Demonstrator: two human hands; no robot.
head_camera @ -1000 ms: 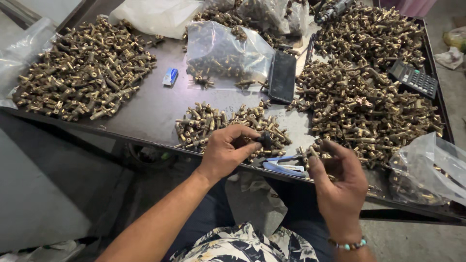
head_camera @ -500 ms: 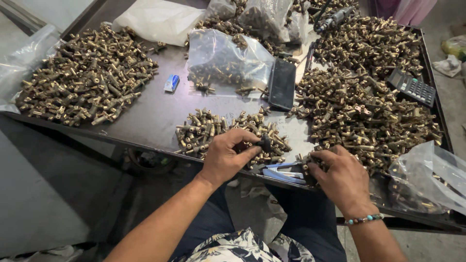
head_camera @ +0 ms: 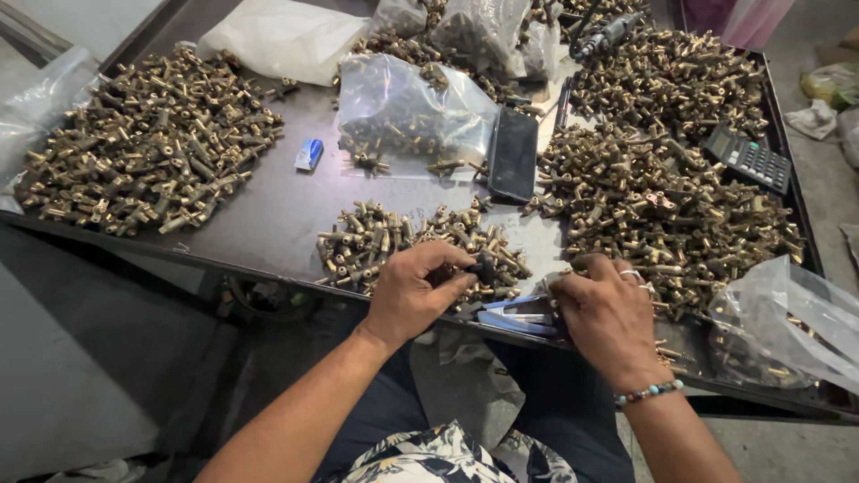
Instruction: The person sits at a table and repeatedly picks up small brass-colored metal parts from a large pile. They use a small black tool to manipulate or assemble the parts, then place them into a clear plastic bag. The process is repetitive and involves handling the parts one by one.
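Your left hand (head_camera: pixel 413 295) pinches a small dark tool (head_camera: pixel 483 266) over the near brass-fitting pile (head_camera: pixel 394 237); your right hand (head_camera: pixel 608 313) grips the blue-handled pliers (head_camera: pixel 519 315), steadying them at the desk (head_camera: pixel 268 215) edge.

Phone (head_camera: pixel 513 154) between bagged fittings (head_camera: pixel 407 112) left, loose fittings pile (head_camera: pixel 658 206) right.

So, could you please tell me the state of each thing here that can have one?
Left hand: closed around a small dark part.
Right hand: palm down at the table edge.
Phone: flat, screen dark.
Calculator: flat, keys up.
Middle bag: lying flat, holding fittings.
White bag: crumpled.
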